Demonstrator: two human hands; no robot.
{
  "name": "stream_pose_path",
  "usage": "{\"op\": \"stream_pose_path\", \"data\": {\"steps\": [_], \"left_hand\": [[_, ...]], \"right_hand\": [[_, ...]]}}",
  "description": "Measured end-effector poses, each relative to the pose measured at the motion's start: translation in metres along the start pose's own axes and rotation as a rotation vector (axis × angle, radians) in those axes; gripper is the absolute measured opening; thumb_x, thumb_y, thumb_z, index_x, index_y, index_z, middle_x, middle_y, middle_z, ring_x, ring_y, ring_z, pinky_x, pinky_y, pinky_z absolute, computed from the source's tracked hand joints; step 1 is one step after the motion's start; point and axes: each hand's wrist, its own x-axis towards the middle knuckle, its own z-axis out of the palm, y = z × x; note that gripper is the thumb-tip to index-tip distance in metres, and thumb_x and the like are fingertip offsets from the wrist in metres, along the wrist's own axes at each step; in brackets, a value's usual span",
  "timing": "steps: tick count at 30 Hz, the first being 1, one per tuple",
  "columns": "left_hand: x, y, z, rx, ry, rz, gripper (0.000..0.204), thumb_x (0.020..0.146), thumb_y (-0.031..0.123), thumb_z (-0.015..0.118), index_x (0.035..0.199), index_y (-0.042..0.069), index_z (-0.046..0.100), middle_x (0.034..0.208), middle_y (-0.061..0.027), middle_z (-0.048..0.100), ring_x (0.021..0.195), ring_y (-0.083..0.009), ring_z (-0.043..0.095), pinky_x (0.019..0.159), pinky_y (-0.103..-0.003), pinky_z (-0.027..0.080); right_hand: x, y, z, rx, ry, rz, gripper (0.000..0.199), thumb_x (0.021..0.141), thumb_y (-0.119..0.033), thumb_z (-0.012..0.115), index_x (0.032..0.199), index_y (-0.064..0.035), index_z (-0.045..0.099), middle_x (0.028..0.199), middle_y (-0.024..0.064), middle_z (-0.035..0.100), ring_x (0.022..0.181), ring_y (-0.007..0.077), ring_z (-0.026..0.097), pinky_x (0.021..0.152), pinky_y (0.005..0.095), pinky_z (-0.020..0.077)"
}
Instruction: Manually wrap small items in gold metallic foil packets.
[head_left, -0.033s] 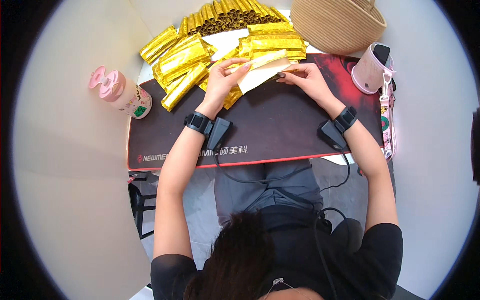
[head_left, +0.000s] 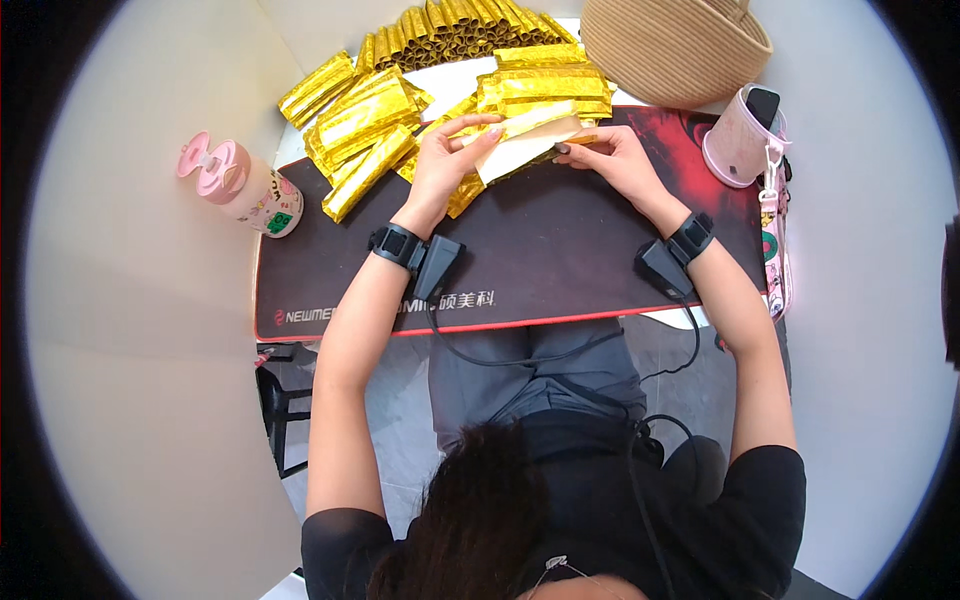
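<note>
Between my two hands is a sheet of gold foil paper [head_left: 505, 158], its cream underside partly folded up and a gold strip along its far edge. My left hand [head_left: 450, 160] pinches the sheet's left end between thumb and fingers. At the other end, my right hand [head_left: 610, 158] is closed on the right edge, thumb and index finger together. A tan patch [head_left: 550, 133] shows on the sheet near the right hand. Flat gold foil packs [head_left: 545, 85] lie just beyond the sheet, and more gold packs [head_left: 370, 120] are heaped to the left of my left hand.
Many rolled gold tubes [head_left: 450, 38] are stacked at the back. A woven basket [head_left: 670, 50] stands back right, beside a pink cup [head_left: 735, 145] holding a dark phone [head_left: 762, 107]. On the left is a pink bottle [head_left: 245, 190] with its lid up. A dark mat [head_left: 560, 260] covers the table.
</note>
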Motion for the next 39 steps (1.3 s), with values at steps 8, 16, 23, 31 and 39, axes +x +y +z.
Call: {"op": "stream_pose_path", "data": {"steps": [8,16,23,31,39], "left_hand": [[0.000,-0.003,0.005,-0.018,-0.131,-0.021,0.034,0.087,0.015,0.066,0.119,0.008,0.060,0.076,0.0031,0.067,0.063,0.0025,0.052,0.052,-0.014,0.032],[-0.001,-0.009,0.007,0.030,-0.301,-0.119,0.035,0.087,0.015,0.065,0.120,0.002,0.058,0.071,0.0035,0.064,0.064,0.0002,0.056,0.057,-0.015,0.042],[0.002,-0.009,0.006,-0.004,-0.200,-0.030,0.030,0.088,0.016,0.065,0.112,0.000,0.061,0.087,-0.0116,0.070,0.075,-0.0106,0.067,0.064,-0.022,0.054],[0.002,-0.005,0.004,-0.015,-0.147,0.003,0.026,0.088,0.013,0.063,0.111,0.001,0.062,0.083,-0.0083,0.069,0.072,-0.0097,0.066,0.067,-0.023,0.056],[0.002,-0.004,0.003,-0.019,-0.138,0.037,0.023,0.090,0.014,0.061,0.109,0.002,0.063,0.084,-0.0056,0.069,0.074,-0.0078,0.063,0.070,-0.023,0.055]], "right_hand": [[-0.002,-0.010,0.010,0.157,0.186,0.017,0.030,0.081,-0.012,0.072,0.107,0.0006,0.064,0.088,0.0046,0.069,0.074,0.0068,0.062,0.067,0.0212,0.0501],[-0.003,-0.014,0.014,0.137,0.103,0.067,0.053,0.074,-0.003,0.076,0.119,-0.0061,0.048,0.080,0.0061,0.068,0.066,0.0077,0.063,0.060,0.0213,0.0508],[-0.003,-0.009,0.022,0.098,-0.085,0.058,0.051,0.077,-0.002,0.073,0.120,-0.0073,0.047,0.084,0.0081,0.068,0.071,0.0092,0.066,0.063,0.0194,0.0524],[-0.006,-0.017,0.021,0.236,0.050,0.128,0.025,0.090,-0.012,0.059,0.114,-0.0049,0.061,0.095,0.0048,0.068,0.077,0.0065,0.063,0.069,0.0199,0.0531],[-0.004,-0.009,0.017,0.348,0.018,0.084,0.021,0.089,-0.008,0.056,0.108,-0.0029,0.064,0.103,0.0050,0.066,0.088,0.0101,0.064,0.080,0.0250,0.0529]]}}
